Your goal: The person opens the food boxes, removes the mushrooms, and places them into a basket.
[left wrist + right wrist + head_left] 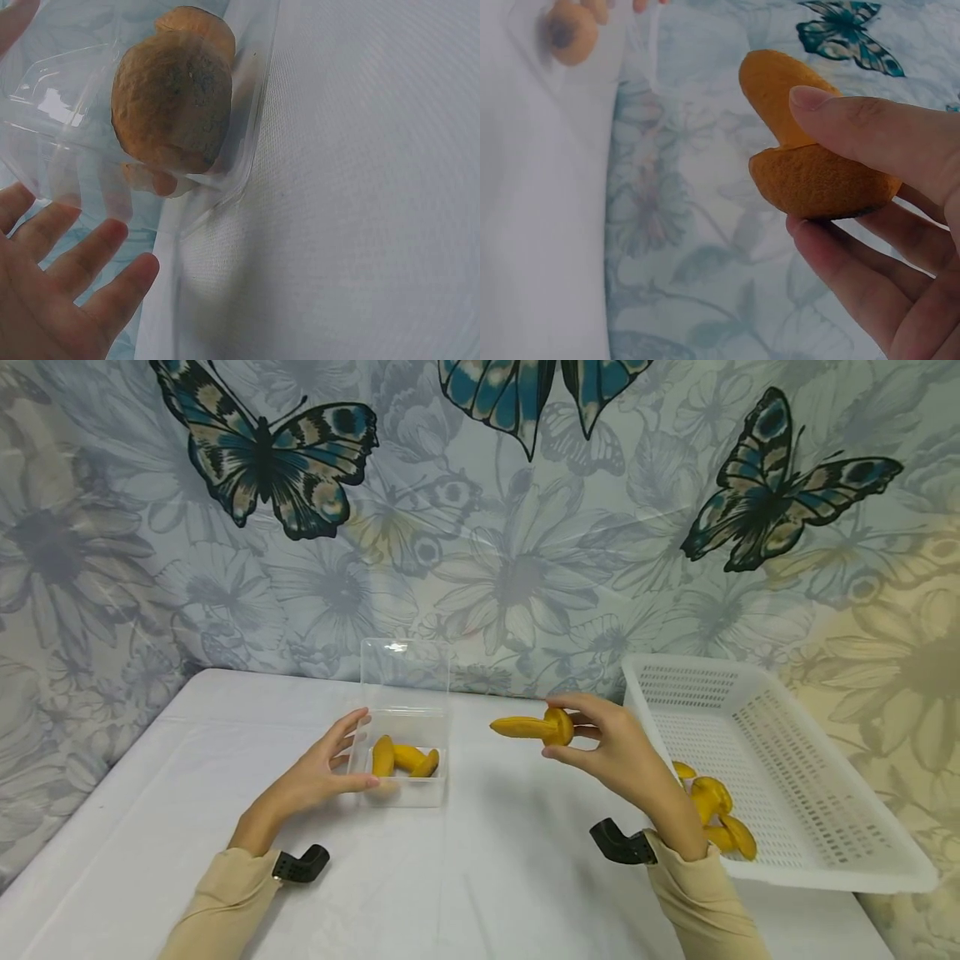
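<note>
My right hand (611, 743) pinches a yellow-orange mushroom (528, 727) by its cap, raised over the table, the stem pointing left. In the right wrist view the thumb (870, 127) lies over the mushroom (821, 180), with fingers under the cap. A clear plastic box (411, 792) stands on the table with its lid (405, 672) tilted up behind it. Inside lie mushrooms (383, 757); one cap (172, 105) shows large in the left wrist view. At the box's left side is my left hand (315, 777), fingers spread, its thumb near the front corner.
To the right, a white perforated plastic basket (840, 735) holds several more mushrooms (711, 797) at its left side, partly behind my right forearm. A white cloth covers the table (495, 877). Butterfly-patterned fabric (517, 577) hangs behind it.
</note>
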Available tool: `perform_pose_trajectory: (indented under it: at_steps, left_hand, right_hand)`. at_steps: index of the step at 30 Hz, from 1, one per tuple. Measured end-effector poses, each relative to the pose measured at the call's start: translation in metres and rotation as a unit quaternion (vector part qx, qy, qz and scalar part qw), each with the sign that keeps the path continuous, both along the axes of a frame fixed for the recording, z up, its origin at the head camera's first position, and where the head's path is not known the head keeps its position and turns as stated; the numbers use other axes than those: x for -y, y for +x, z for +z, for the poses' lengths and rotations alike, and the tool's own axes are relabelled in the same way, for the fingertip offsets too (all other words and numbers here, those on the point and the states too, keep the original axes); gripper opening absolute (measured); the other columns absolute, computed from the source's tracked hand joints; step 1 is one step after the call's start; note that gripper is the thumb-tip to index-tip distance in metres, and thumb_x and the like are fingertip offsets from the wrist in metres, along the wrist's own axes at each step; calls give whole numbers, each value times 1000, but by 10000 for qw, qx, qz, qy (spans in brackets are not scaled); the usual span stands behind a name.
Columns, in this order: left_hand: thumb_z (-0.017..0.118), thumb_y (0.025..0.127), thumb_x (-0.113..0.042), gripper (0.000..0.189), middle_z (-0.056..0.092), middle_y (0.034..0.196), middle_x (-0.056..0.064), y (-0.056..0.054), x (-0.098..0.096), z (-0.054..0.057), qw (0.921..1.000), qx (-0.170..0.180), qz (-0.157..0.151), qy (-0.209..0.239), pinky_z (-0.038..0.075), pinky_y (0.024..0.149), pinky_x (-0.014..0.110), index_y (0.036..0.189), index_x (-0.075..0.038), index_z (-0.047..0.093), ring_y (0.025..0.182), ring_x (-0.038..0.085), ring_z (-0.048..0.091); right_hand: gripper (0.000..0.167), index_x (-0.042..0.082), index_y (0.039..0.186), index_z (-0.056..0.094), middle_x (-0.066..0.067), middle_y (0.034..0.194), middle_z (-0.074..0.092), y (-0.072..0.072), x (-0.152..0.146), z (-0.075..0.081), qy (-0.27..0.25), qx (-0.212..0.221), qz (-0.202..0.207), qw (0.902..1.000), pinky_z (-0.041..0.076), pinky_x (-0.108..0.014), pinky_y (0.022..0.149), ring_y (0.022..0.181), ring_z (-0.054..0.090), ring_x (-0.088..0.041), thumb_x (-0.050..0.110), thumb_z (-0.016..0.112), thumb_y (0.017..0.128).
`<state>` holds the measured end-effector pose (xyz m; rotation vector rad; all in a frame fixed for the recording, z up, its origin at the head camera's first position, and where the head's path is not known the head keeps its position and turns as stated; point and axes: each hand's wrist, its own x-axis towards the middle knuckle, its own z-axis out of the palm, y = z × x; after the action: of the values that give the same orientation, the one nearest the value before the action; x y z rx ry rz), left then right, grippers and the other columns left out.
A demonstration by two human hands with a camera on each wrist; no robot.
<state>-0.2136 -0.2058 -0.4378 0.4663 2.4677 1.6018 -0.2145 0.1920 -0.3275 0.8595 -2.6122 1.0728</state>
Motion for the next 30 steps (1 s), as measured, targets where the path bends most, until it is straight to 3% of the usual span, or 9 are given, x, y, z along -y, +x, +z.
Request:
perform_pose_trajectory:
  at_steps: [8,15,19,27,30]
  left_hand:
    - [78,87,-23,97,15,166,17,-2,2,-2,9999,-117,-24,27,23,116,69,159,-22,14,147,54,16]
    - [78,86,-23,96,15,166,16,-2,1,-2,9999,-117,-20,39,23,116,69,159,-23,15,148,54,16]
    - [78,86,-25,97,15,166,16,-1,1,-1,9999,-121,-13,23,23,116,69,159,-23,15,147,54,17]
    - [78,87,-26,98,14,166,17,-2,1,-2,9999,-115,-55,-25,23,116,69,160,-23,13,147,54,16]
    - [78,87,-27,98,14,166,17,-2,1,-2,9999,-117,-32,-43,24,116,69,160,-23,13,147,54,17]
  right_hand:
    - [59,1,122,66,-13,116,69,12,-21,0,-54,-491,-374,9981,56,-11,81,96,71,-23,0,89,67]
    - [60,2,122,66,-14,114,69,24,-43,4,-148,-730,-617,9953,54,-7,81,96,62,10,-3,88,66]
    - [62,3,123,66,-14,115,68,29,-58,4,-198,-858,-645,9940,53,-7,82,99,60,15,-8,87,65]
    - [66,3,124,67,21,115,63,39,-90,0,-387,-786,-1126,9898,52,-4,81,97,62,15,-12,86,63]
    - [64,1,125,66,26,117,61,41,-101,-2,-403,-687,-1267,9887,51,-3,82,98,61,16,-12,85,65]
